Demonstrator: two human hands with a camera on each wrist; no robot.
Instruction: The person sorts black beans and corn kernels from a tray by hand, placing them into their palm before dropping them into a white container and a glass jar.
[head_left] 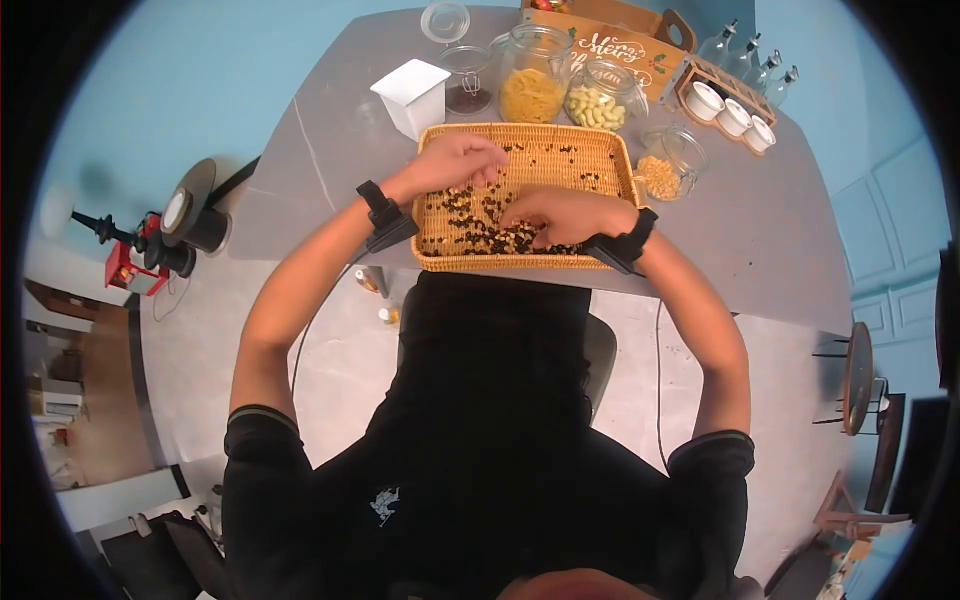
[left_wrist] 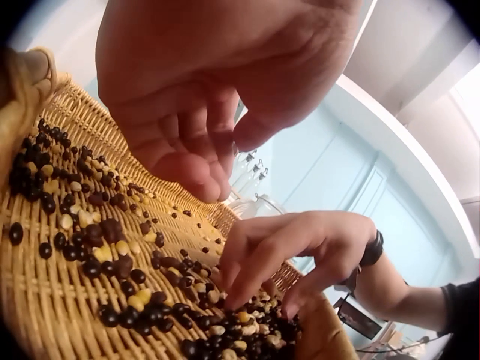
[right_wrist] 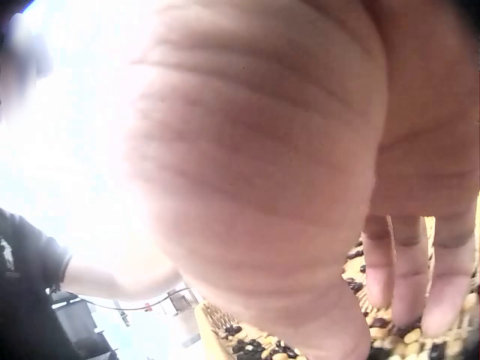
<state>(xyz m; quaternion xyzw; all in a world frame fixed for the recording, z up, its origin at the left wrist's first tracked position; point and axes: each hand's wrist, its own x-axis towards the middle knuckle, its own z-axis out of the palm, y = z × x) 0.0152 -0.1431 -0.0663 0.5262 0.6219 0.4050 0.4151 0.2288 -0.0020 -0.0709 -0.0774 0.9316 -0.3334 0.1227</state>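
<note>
A shallow wicker basket (head_left: 590, 152) holds dark and yellow beans (head_left: 465, 212), thickest along its near side. Over the basket's left part hovers the left hand (head_left: 455, 165), its fingers loosely bent, and in the left wrist view that hand (left_wrist: 217, 97) has no bean visible in it. The right hand (head_left: 570, 215) reaches down into the beans near the basket's front edge. Its fingertips touch the bean pile (left_wrist: 255, 330) in the left wrist view, fingers spread and slightly bent. In the right wrist view, the right hand's fingers (right_wrist: 409, 277) point down onto the beans.
Behind the basket stand a white square container (head_left: 415, 98), a jar of yellow pasta (head_left: 532, 95), a jar of pale pieces (head_left: 598, 105) and a dark-filled jar (head_left: 467, 95). A tipped jar (head_left: 680, 160) lies at the right, near a rack with white cups (head_left: 735, 118).
</note>
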